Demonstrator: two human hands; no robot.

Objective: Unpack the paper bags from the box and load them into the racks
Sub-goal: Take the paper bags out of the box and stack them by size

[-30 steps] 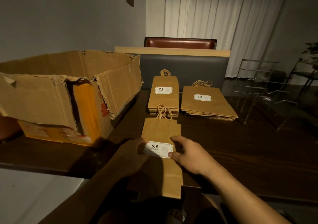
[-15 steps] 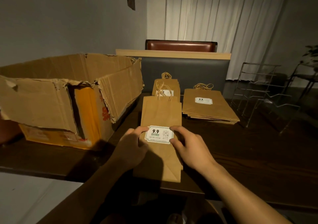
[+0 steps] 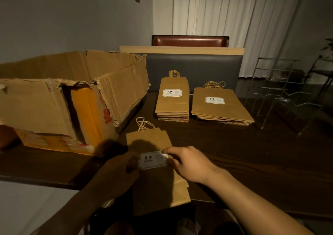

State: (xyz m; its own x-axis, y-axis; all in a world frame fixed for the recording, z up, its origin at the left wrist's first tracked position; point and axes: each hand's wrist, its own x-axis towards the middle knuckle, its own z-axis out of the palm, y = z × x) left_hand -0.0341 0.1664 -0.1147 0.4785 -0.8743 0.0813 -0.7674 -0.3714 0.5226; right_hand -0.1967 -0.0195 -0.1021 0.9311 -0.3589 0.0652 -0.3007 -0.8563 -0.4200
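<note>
A flat brown paper bag (image 3: 153, 141) with twine handles and a white "9.9" label (image 3: 153, 159) lies at the table's near edge, its bottom hanging over. My left hand (image 3: 117, 173) grips its left side beside the label. My right hand (image 3: 189, 164) holds the right side, fingertips at the label's corner. Two stacks of the same bags lie further back: a narrow stack (image 3: 173, 99) and a wider stack (image 3: 219, 104). The torn cardboard box (image 3: 72, 97) stands open on the left. Clear tiered racks (image 3: 281, 94) stand at the far right.
The dark wooden table (image 3: 252, 159) stretches bare to the right of my hands. A grey upholstered bench back (image 3: 194, 68) with a wooden top runs behind the stacks, a brown chair (image 3: 189, 40) and white curtains beyond. My feet show below the table edge.
The bag I hold was raised toward the stacks half a second ago; now it is lower and nearer, flat at the table's front edge. Both hands have stayed on it.
</note>
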